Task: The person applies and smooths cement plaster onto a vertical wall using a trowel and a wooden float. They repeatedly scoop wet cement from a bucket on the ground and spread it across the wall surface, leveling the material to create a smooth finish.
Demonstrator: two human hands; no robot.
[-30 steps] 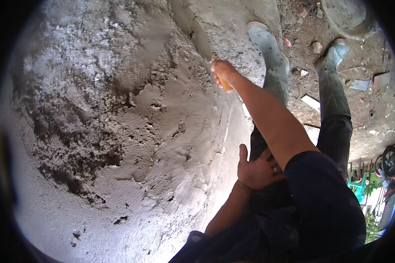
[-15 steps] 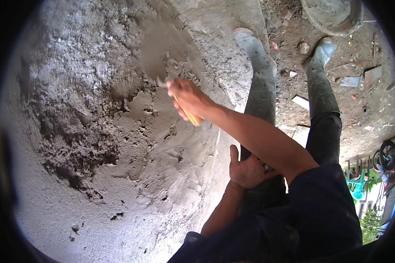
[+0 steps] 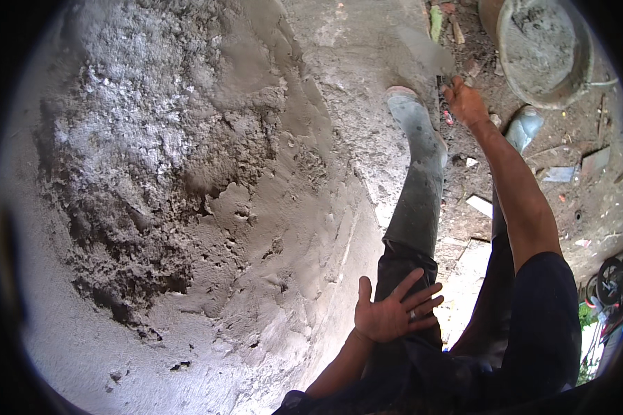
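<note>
My right hand (image 3: 467,104) is closed round the handle of a trowel (image 3: 426,52). Its grey blade, a little blurred, points away to the upper left, over the concrete ledge beside my boot. Just to the right stands a round bucket (image 3: 512,83) with wet grey mortar (image 3: 543,48) in it. My left hand (image 3: 396,315) hangs in front of my thigh, palm showing and fingers spread, with a ring on one finger and nothing held. On the left is a rough wall (image 3: 291,221), partly coated with smooth damp mortar and partly crumbly.
My rubber boots (image 3: 419,159) stand apart, one on the concrete ledge (image 3: 332,41), the other on the dirt ground (image 3: 567,200). Stones, scraps and a pale flat piece (image 3: 479,205) litter the dirt. A motorbike wheel (image 3: 610,280) shows at the far right.
My right hand has swung the trowel from the wall rightward, toward the bucket. My left hand has moved slightly down with its fingers now spread. More of the bucket shows.
</note>
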